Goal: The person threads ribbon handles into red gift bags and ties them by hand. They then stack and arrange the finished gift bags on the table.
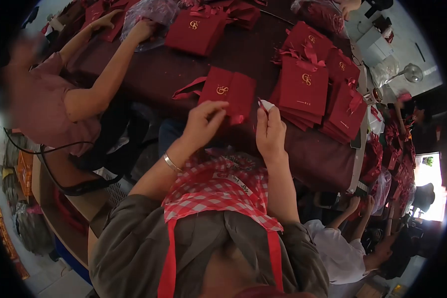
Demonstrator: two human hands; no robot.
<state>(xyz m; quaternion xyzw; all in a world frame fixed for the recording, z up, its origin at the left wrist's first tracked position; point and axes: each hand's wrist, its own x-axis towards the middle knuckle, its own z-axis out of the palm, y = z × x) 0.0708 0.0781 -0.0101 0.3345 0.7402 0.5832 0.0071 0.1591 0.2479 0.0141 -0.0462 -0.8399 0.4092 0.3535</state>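
A dark red gift bag [228,88] with a gold logo lies flat on the table in front of me, its red ribbon [189,89] trailing out to the left. My left hand [206,121] is at the bag's lower left edge, fingers curled and thumb close to the index finger; what they pinch, if anything, is hidden. A short shiny red piece [237,119] shows at the bag's lower edge. To the right of the bag, my right hand [271,126] is closed, with a small white and dark item [265,104] sticking up from its fingertips, too small to name.
Stacks of similar red bags [303,87] stand close on the right, and another stack [196,31] lies farther back. At left a co-worker's arm [102,89] reaches to a clear plastic bag [146,22]. Another person [340,251] works at lower right. The table [318,156] has a dark red cover.
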